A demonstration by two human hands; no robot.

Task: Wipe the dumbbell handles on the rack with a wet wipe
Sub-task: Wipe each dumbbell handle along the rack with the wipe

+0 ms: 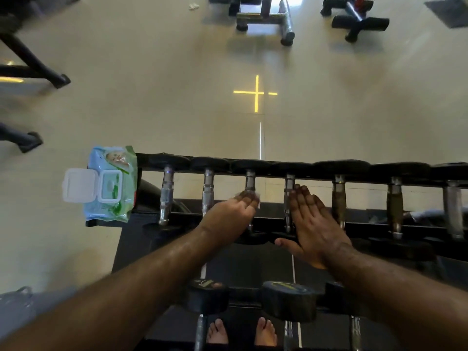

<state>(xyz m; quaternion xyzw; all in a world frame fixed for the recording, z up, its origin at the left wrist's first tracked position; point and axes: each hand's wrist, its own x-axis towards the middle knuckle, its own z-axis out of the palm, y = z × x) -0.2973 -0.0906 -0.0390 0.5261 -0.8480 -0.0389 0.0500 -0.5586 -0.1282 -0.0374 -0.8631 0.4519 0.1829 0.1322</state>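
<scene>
A black dumbbell rack [278, 171] holds a row of several dumbbells with chrome handles. My left hand [233, 214] curls around the third handle from the left [250, 183], with a white wet wipe [257, 198] showing under its fingers. My right hand [311, 224] lies flat with straight fingers beside the fourth handle [289, 183], its fingertips touching it. The lower part of both handles is hidden by my hands.
A pack of wet wipes [111, 183] with its white lid flipped open sits on the rack's left end. A lower tier holds more dumbbells [288, 300]. My bare feet [240, 330] stand below. Gym benches and machine legs stand on the tiled floor beyond.
</scene>
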